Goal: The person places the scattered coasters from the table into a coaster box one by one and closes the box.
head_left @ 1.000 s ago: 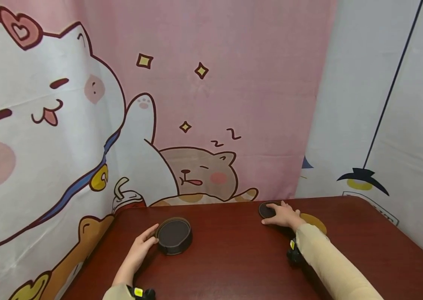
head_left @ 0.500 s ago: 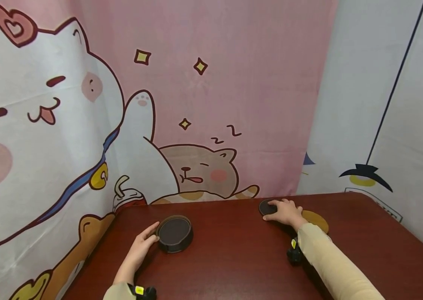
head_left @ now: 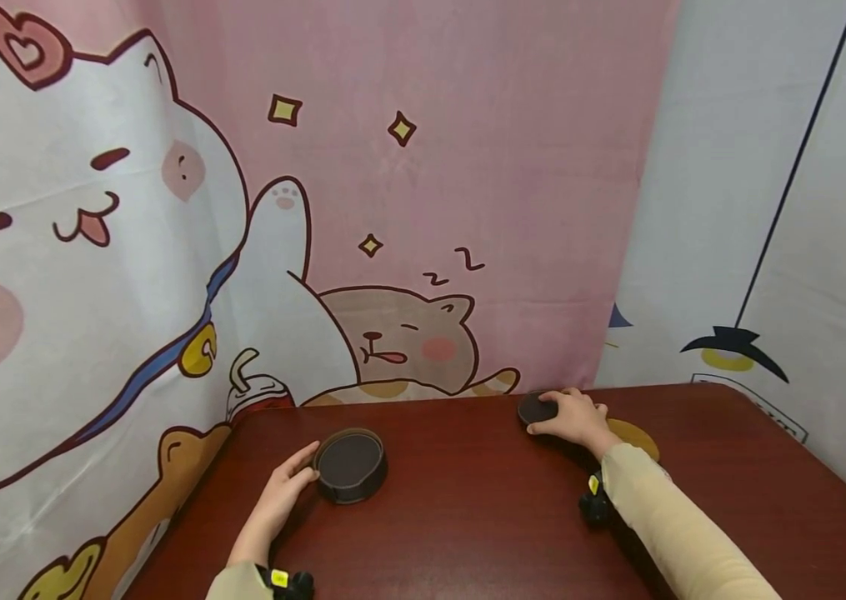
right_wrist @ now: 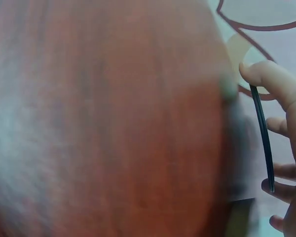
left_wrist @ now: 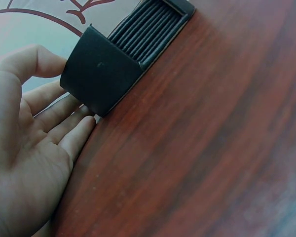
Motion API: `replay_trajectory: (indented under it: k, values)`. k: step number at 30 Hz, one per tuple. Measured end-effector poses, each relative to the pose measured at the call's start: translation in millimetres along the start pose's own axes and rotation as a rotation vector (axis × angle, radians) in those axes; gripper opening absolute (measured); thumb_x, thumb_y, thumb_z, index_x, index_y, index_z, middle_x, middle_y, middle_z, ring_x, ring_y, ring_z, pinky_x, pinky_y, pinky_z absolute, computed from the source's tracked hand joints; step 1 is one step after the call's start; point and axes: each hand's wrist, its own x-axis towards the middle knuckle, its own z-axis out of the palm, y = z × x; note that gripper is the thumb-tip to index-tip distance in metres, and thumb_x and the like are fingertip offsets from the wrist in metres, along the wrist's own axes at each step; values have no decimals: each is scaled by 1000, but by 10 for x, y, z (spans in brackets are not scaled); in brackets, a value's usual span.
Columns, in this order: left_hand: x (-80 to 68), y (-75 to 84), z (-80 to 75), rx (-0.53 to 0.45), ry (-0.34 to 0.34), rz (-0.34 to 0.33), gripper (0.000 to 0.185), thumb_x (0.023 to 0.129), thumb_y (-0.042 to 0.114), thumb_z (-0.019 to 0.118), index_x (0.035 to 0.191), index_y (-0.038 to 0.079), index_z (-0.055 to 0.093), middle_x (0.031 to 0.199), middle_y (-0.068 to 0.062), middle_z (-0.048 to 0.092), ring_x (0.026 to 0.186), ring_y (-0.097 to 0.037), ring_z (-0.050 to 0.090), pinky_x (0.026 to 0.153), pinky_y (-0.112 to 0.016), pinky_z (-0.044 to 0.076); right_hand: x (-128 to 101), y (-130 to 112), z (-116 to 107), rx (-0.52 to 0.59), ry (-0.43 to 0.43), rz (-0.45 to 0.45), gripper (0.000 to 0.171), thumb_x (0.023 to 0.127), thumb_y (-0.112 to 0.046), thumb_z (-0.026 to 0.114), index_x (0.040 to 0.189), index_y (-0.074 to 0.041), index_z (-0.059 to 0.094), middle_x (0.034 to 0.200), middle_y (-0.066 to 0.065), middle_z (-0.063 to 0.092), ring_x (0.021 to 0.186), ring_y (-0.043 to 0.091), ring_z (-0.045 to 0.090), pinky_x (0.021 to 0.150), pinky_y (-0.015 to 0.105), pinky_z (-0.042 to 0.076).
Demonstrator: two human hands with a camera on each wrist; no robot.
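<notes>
While my left hand [head_left: 277,493] lay on the dark red table [head_left: 468,517], its fingers [left_wrist: 64,121] were stretched out straight and pressed against the near-left wall of the round black holder [head_left: 350,465], holding nothing. From my left wrist I could see dark discs stacked on edge inside that holder [left_wrist: 101,74], packed close together. It stood near the table's back-left part, in front of the cartoon cat curtain [head_left: 167,250].

Farther right, my right hand [head_left: 576,419] was near the table's back edge, with a dark round coaster [head_left: 537,408] in its grasp. From my right wrist the coaster [right_wrist: 262,133] showed as a thin black edge pinched between my thumb [right_wrist: 266,76] and my curled fingertips [right_wrist: 276,190], lifted off the wood on that side. Just right of that hand, a tan coaster [head_left: 636,437] lay flat on the table, partly hidden behind my cream sleeve [head_left: 663,525].
</notes>
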Motion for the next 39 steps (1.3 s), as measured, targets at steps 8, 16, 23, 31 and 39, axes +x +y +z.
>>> replay_trajectory:
  k: [8, 16, 23, 31, 39]
  values:
    - [-3, 2, -2, -3, -6, -8, 56, 89, 6, 55, 144, 7, 47, 145, -18, 45, 136, -31, 35, 106, -51, 25, 2, -130, -232, 12, 71, -82, 75, 68, -58, 78, 127, -14, 65, 131, 26, 48, 111, 46, 48, 78, 63, 27]
    - [10, -33, -7, -22, -12, -23, 56, 90, 5, 55, 145, 6, 45, 147, -19, 42, 137, -32, 32, 107, -52, 24, -33, -300, -349, -9, 97, -145, 75, 68, -59, 78, 127, -14, 65, 134, 24, 48, 116, 45, 47, 80, 63, 29]
    - [6, -25, -9, -6, -7, -8, 56, 88, 7, 56, 144, 6, 47, 144, -20, 45, 135, -33, 36, 106, -52, 26, -31, -432, -345, -28, 103, -195, 71, 68, -56, 79, 126, -17, 66, 135, 23, 48, 116, 45, 46, 79, 61, 28]
    - [1, -25, -11, -8, -12, -3, 56, 88, 7, 55, 144, 5, 46, 145, -18, 45, 136, -33, 35, 106, -52, 27, 24, -631, -328, -31, 96, -229, 70, 66, -57, 79, 124, -20, 67, 133, 19, 51, 117, 39, 48, 84, 60, 27]
    - [18, -20, -18, -45, -13, -7, 55, 90, 5, 55, 144, 4, 45, 146, -20, 43, 136, -32, 34, 107, -52, 24, 90, -883, -277, -48, 99, -286, 69, 65, -58, 79, 124, -23, 67, 132, 15, 52, 119, 33, 48, 83, 57, 28]
